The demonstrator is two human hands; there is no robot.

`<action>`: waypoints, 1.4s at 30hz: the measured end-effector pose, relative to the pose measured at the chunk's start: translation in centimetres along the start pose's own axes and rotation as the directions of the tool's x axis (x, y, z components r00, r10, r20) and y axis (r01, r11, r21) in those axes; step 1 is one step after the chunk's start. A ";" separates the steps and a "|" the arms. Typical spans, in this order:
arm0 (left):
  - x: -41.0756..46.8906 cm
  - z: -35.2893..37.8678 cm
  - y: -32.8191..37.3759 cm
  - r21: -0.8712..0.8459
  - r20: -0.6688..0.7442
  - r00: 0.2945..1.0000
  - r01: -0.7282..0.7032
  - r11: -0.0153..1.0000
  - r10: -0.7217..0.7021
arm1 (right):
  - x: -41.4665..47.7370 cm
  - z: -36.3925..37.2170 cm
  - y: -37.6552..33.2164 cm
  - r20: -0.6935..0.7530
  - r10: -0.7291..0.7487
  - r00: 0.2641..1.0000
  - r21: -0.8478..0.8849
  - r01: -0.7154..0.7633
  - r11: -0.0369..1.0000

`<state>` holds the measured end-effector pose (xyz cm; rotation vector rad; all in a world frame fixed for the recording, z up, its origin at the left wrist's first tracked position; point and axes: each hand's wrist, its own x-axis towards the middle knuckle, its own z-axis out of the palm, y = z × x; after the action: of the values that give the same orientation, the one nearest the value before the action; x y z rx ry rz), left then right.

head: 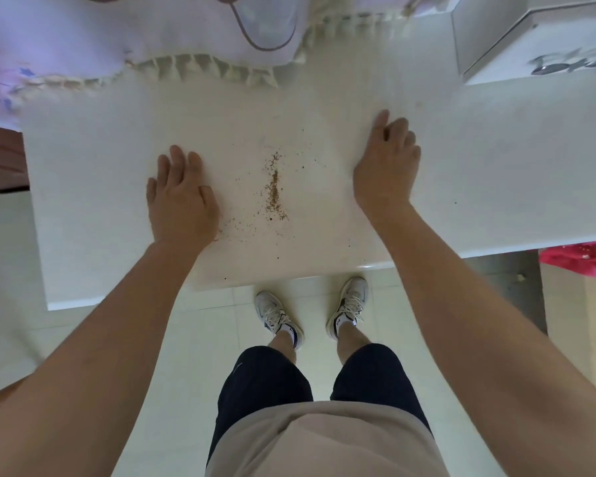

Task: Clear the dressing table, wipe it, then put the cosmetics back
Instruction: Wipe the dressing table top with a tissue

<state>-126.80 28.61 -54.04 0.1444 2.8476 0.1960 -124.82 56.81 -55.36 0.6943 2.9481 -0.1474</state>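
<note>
Between your two hands, on the white table (93,187), lies a streak of brown grit (274,192), with stray specks scattered round it and a few near the front edge. Your left hand (181,197) rests flat, palm down, fingers loosely spread, holding nothing; its heel sits just beside the nearest specks. Your right hand (386,166) also lies on the top, fingers curled a little, and it grips nothing that I can see (what is under the curled fingers is hidden). No cosmetics show anywhere on the top, so the clearing looks done and the wiping is what remains. No cloth is in view either.

The risks from here, as I judge them:

- Sweep with a bare palm and the grit will smear or stick to your skin, then travel wherever you put that hand next.
- Push it toward yourself and it goes off the front edge onto the floor, by your shoes (310,309).
- Push it away and it may end up in the fringed cloth (200,65) that overhangs the back of the top, where the tassels would trap it.
- The white box (516,60) at the far right stands on the same top; a wide stroke could knock it.
- Put the cosmetics back before the specks are gone and they will sit on grit.
</note>
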 end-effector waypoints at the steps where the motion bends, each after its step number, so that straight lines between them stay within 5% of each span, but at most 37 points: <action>1: 0.1 -0.1 -0.1 -0.006 0.003 1.000 -0.002 1.000 0.002 | -0.7 0.0 -2.0 0.005 -0.097 0.995 0.010 0.096 0.995; 5: -0.1 -0.8 0.0 0.010 0.008 1.000 -0.004 1.000 0.004 | -3.1 0.7 -7.6 -0.018 -0.385 0.923 0.109 0.384 0.917; 8: 0.1 -1.0 0.4 0.032 0.016 1.000 0.016 0.999 -0.017 | -2.3 -0.1 -7.1 0.013 -0.480 0.877 0.301 0.454 0.838; 13: 0.3 -0.9 1.0 0.022 0.016 0.997 0.074 0.997 -0.074 | 4.0 -2.1 1.3 -0.221 -0.150 0.964 0.457 0.238 0.857; 17: 0.3 -1.5 1.3 -0.014 0.029 0.993 0.119 0.993 -0.119 | 7.2 -1.6 6.1 -0.132 0.050 0.990 0.198 -0.023 0.980; 21: 0.4 -2.1 1.5 -0.003 0.086 0.987 0.138 0.990 -0.137 | 4.5 -0.4 0.8 -0.062 -0.204 0.977 0.109 0.209 0.972; 26: 0.7 -2.8 1.2 0.003 0.159 0.980 0.117 0.993 -0.116 | -1.8 -0.8 -6.8 0.058 -0.503 0.863 0.288 0.468 0.836; 29: 1.0 -3.1 0.5 0.022 0.193 0.978 0.074 0.997 -0.077 | -2.8 -0.7 -8.4 0.095 -0.551 0.829 0.483 0.445 0.754; 33: 0.9 -3.3 -0.3 0.051 0.215 0.976 0.030 0.998 -0.040 | 0.0 -2.2 -5.0 -0.088 -0.344 0.935 0.623 0.321 0.713; 36: 0.8 -3.3 -1.0 0.092 0.216 0.976 -0.036 0.995 0.015 | 2.7 -3.1 0.0 -0.167 -0.069 0.984 0.530 0.148 0.835; 39: 0.9 -3.4 -1.6 0.125 0.223 0.973 -0.083 0.989 0.054 | 2.5 -2.0 3.4 -0.033 0.177 0.984 0.357 -0.154 0.921; 42: 1.0 -3.1 -1.7 0.148 0.233 0.971 -0.080 0.986 0.044 | -0.1 -0.7 1.4 -0.043 0.210 0.977 0.157 -0.201 0.967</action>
<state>-128.74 26.69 -51.62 0.2705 2.6273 -0.0311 -124.13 58.12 -54.80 1.0368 2.9182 -0.3415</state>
